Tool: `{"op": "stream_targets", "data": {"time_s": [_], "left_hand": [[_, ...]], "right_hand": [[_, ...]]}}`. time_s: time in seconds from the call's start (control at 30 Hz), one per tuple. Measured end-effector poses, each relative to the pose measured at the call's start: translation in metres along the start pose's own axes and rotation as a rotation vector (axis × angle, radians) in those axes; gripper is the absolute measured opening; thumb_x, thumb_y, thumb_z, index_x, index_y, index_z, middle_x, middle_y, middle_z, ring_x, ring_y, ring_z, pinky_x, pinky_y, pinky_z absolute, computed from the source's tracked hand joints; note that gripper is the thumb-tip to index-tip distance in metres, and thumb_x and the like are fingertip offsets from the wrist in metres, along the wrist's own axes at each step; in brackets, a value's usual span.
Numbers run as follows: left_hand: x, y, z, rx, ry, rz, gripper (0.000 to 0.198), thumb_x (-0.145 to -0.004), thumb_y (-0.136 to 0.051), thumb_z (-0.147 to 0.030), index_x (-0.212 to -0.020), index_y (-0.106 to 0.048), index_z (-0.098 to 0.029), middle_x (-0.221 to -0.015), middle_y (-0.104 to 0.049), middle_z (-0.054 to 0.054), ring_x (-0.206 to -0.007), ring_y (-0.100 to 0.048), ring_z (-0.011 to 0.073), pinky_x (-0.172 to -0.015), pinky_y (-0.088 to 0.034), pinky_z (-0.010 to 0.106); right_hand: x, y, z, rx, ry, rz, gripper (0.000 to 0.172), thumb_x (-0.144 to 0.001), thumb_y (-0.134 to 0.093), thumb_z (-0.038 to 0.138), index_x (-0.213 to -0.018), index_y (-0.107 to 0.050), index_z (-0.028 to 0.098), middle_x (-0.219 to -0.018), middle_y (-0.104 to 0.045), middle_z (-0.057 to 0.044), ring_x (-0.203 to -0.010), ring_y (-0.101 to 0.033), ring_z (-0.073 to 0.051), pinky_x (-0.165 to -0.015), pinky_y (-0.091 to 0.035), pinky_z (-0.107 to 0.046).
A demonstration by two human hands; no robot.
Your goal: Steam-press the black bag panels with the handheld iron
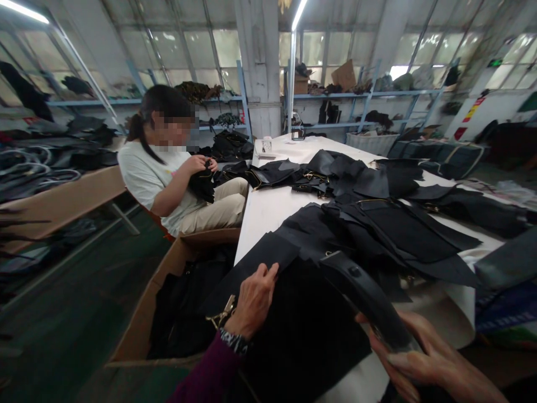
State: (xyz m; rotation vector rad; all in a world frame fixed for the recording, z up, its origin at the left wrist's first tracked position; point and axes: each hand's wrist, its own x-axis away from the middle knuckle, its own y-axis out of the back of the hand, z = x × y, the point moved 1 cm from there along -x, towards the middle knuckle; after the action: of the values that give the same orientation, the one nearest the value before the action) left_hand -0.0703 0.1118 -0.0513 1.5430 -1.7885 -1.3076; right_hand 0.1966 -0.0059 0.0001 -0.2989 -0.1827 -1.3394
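My left hand is curled with its fingertips together on a black fabric piece that hangs over the near edge of the table. A gold-coloured zip end or metal fitting shows beside my left wrist. My right hand, at the lower right, is wrapped round a black hair-clipper-like trimmer. The trimmer's head points up and left, over the fabric. Behind it lies a heap of black fabric pieces with gold zips. Part of my left grip is hidden by the back of the hand.
A white table stretches away ahead. At my left stands an open cardboard box with black pieces inside. A seated co-worker handles a black piece at the table's left side. Loaded shelves line the back wall.
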Motion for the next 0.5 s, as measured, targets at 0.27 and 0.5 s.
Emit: {"op": "stream_targets", "data": {"time_s": [0.27,0.5], "left_hand": [[-0.016,0.014,0.004,1.133,0.367,0.336,0.027,-0.077,-0.062,-0.036,-0.091,-0.069,-0.014,-0.075,-0.070,0.004,-0.065,-0.063,0.0170,-0.061,-0.047,0.026],[0.001,0.009,-0.014,1.523,0.428,0.305,0.032,-0.075,-0.068,-0.024,-0.106,-0.065,-0.019,-0.084,-0.072,0.004,-0.066,-0.065,0.0137,-0.066,-0.050,0.025]], "right_hand": [[0.025,-0.004,0.011,0.084,-0.056,-0.061,0.059,-0.067,-0.066,0.047,-0.118,-0.052,0.019,-0.074,-0.055,0.001,-0.044,-0.050,-0.011,-0.043,-0.040,-0.026],[0.031,-0.043,0.029,0.107,-0.114,-0.065,0.055,-0.062,-0.067,0.029,-0.114,-0.054,0.021,-0.080,-0.059,0.001,-0.049,-0.053,-0.011,-0.048,-0.044,-0.026]]}}
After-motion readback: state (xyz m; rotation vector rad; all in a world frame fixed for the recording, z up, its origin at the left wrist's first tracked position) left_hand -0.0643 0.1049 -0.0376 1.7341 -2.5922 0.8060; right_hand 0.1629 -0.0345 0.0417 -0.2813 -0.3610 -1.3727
